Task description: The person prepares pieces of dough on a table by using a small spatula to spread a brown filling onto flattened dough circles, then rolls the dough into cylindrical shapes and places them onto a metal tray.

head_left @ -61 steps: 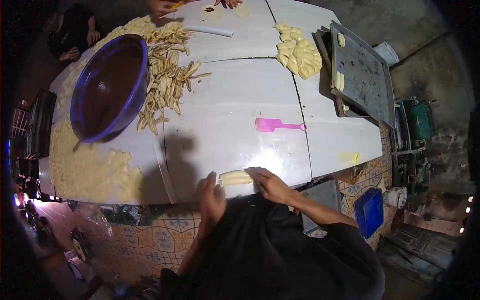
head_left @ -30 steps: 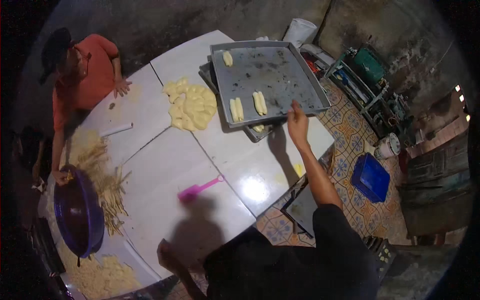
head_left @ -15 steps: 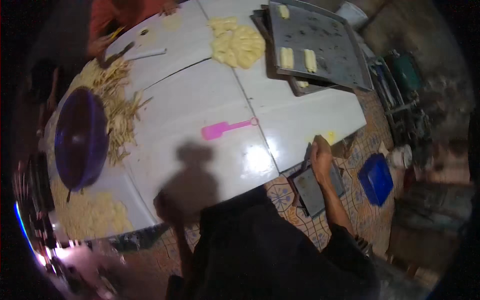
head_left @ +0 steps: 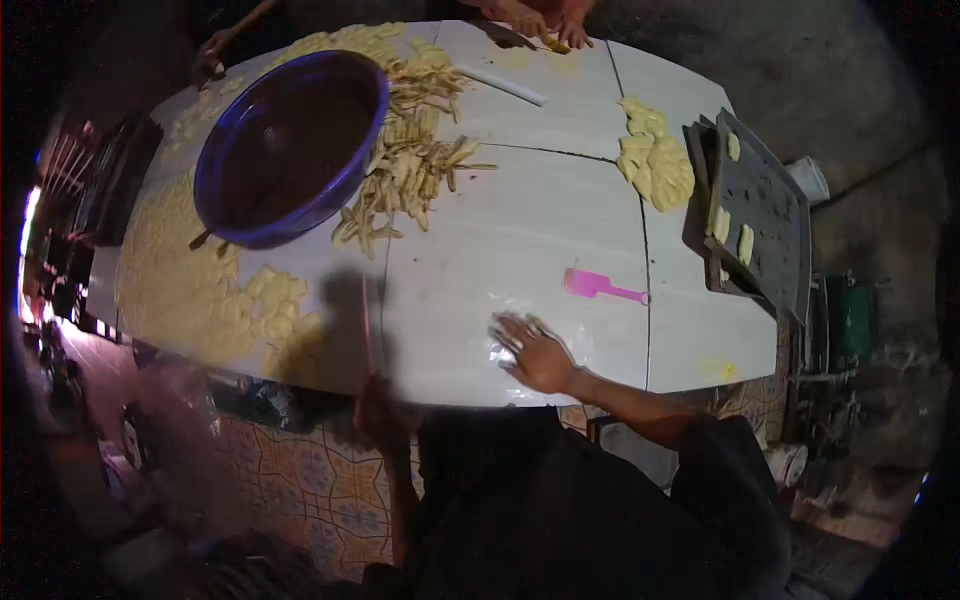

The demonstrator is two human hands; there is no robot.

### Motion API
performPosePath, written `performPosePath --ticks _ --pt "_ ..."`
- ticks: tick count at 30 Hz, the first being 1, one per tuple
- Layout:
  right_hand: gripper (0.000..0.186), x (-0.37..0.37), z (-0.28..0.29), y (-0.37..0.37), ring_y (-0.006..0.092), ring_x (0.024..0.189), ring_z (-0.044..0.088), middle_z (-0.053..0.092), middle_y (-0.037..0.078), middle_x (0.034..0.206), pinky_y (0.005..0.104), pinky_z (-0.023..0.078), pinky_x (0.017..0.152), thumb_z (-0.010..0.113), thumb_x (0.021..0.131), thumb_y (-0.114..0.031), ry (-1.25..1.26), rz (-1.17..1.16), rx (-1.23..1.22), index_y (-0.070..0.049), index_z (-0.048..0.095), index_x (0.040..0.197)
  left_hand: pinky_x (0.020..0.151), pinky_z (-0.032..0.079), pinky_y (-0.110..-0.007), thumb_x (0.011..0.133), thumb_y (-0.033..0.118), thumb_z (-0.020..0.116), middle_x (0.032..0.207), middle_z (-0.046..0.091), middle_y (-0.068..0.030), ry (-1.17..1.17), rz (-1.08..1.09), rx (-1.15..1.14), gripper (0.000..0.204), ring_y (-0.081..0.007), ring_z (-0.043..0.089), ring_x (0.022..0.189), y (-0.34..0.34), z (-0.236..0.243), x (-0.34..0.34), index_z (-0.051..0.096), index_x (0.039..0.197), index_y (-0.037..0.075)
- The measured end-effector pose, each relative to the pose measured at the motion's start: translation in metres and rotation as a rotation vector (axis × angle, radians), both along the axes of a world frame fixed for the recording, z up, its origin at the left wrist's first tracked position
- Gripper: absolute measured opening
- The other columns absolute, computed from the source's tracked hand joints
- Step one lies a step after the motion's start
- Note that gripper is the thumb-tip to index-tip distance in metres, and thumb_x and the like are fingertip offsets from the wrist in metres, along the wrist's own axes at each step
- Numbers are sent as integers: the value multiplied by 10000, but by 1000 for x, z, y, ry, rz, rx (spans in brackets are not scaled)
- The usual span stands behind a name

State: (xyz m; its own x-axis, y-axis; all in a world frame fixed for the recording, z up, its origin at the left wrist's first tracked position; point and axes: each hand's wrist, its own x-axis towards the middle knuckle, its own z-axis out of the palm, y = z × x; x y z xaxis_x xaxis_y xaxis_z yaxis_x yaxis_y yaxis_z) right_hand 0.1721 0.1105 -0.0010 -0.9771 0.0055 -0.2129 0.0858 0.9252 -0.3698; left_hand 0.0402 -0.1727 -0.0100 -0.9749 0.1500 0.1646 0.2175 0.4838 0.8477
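My right hand (head_left: 530, 350) is spread open on or just over the white table (head_left: 480, 220), near its front edge and below a pink plastic scraper (head_left: 590, 285). My left hand (head_left: 375, 410) is dim and blurred at that edge, by the lower end of a thin pale strip (head_left: 367, 315); whether it grips anything is unclear. Cut, flattened dough (head_left: 280, 305) lies left of it. At the right, stacked metal trays (head_left: 768, 215) carry a few pale dough rolls (head_left: 746, 243).
A blue basin (head_left: 215, 170) of brown mixture sits left, beside peeled banana pieces (head_left: 420, 170). More dough (head_left: 655, 165) lies near the trays. Another person's hands (head_left: 555, 25) work at the far edge; another hand (head_left: 210, 55) is at far left. A bucket (head_left: 805, 178) stands behind the trays.
The roll between my hands two seconds ago is gone; another sits on the tray. My right hand went to the tray, then back left onto the table. The view swung right and back.
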Motion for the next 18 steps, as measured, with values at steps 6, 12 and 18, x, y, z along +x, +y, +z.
performPosePath --ticks 6,12,18 --pt "733 -63 -4 -42 451 1468 299 349 335 1531 510 210 1237 542 973 -403 242 1 88 105 357 1468 837 561 -350 997 91 572 986 706 -114 154 250 245 178 -218 679 902 -35 15 -34 684 1084 -16" --pt "365 -126 66 -104 314 1012 705 711 182 1141 404 564 898 574 1003 -143 335 69 -709 -27 592 1348 1054 462 -434 976 26 511 1242 652 -203 207 283 80 285 -341 610 1196 -44 33 -88 637 1225 -28" --pt "333 -298 29 -176 421 943 648 682 231 985 475 509 881 671 906 -219 422 26 -338 14 666 1144 1238 123 -527 1008 188 537 1555 437 -202 166 176 -331 765 -383 388 1450 -22 16 -128 83 1563 -79"
